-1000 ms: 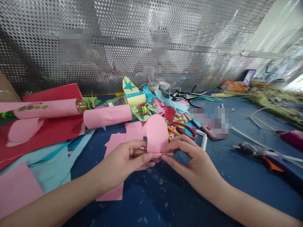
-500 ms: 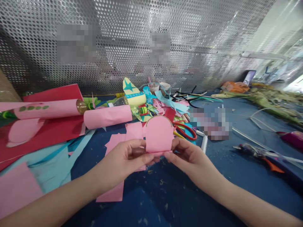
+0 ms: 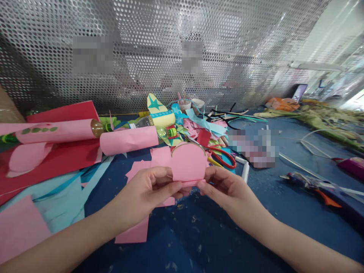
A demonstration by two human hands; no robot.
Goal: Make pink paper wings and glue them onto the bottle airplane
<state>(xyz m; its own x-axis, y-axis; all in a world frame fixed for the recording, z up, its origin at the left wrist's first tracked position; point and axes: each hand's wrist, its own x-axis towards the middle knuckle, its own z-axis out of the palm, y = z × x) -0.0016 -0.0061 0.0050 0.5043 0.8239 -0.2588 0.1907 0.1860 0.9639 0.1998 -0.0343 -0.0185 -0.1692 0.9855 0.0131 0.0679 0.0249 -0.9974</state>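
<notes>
Head view: both hands meet over the blue table, each pinching the lower edge of one pink paper piece. The left hand clamps the lower left corner between thumb and fingers; the right hand clamps the lower right corner. The piece is held upright, clear of the table surface, just in front of the red scissors.

Progress, as judged from the shape: the top edge is already cut to a rounded arch and a narrow strip along the bottom appears folded up. The piece is not yet joined to anything — the pink paper roll lies well apart, behind and left of the scissors, and pink offcuts lie under the left wrist.

Difference from the earlier frames: one second ago the piece shows as a narrow, tall arch; half a second ago it is wider; now it presents its full broad face. The hands keep their grip throughout, and the scissors and roll have not shifted.
</notes>
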